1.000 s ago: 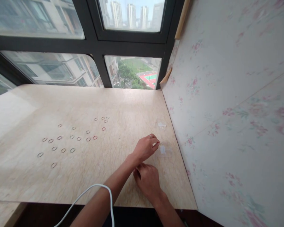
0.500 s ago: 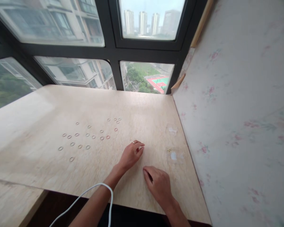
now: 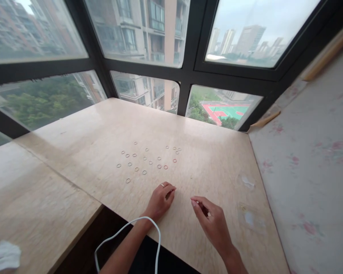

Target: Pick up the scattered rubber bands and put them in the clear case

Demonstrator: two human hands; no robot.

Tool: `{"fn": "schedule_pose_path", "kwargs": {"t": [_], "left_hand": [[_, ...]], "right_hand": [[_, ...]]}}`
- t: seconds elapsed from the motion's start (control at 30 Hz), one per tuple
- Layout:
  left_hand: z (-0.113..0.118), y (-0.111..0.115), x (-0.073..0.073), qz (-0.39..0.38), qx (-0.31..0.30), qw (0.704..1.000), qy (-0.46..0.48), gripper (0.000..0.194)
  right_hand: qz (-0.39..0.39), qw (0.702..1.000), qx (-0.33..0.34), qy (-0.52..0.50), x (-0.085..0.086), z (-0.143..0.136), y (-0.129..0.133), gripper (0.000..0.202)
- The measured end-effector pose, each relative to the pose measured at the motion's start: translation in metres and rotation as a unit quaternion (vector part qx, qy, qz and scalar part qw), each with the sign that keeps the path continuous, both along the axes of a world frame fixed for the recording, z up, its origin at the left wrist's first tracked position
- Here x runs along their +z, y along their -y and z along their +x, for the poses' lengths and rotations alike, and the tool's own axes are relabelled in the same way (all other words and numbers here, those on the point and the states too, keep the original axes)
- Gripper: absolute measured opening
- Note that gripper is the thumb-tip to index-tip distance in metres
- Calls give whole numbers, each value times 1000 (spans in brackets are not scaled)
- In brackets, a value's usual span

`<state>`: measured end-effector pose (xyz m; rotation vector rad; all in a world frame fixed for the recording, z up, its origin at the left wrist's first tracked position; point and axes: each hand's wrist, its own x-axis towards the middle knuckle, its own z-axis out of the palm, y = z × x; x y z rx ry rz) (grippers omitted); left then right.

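My left hand [image 3: 161,200] rests on the pale marbled surface [image 3: 217,160], thumb and index finger pinched together. A ring [image 3: 162,185] is worn on one of its fingers. To its right, my right hand [image 3: 212,217] is held just above or on the surface, its thumb and fingertips also closed in a pinch. Whatever either pinch holds is too small to make out. Beyond the left hand lie several thin small rings, mostly greyish, such as a dark ring [image 3: 128,178], with a red ring [image 3: 166,164] among those closest to the hand.
Two clear plastic packets lie at the right: a far packet [image 3: 247,183] and a near packet [image 3: 250,224] with small yellowish items. A white cable [image 3: 125,223] crosses my left forearm. White crumpled tissue [image 3: 5,255] lies lower left. Windows and a papered wall [image 3: 311,182] border the surface.
The view has swung to the left. My hands have moved further apart; the right one is now further right of the left. Both stay pinched, and the rings look unmoved.
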<state>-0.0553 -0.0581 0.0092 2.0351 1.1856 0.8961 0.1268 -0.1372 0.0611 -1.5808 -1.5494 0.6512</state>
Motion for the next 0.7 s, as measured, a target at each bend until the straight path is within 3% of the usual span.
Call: {"fn": "schedule_pose_path", "kwargs": {"t": [0.1, 0.23, 0.47, 0.7], "left_hand": [[-2, 2, -3, -7, 3, 1000, 20, 16], [-1, -1, -9, -29, 14, 998, 45, 16], [-2, -3, -14, -36, 28, 999, 30, 13], [-4, -2, -12, -21, 18, 999, 43, 13]], "right_hand": [[-2, 999, 49, -7, 18, -28, -38, 26], [-8, 988, 145, 52, 26, -69, -90, 23], [-15, 918, 281, 281, 14, -130, -161, 28], [-16, 857, 335, 392, 5, -159, -190, 23]]}}
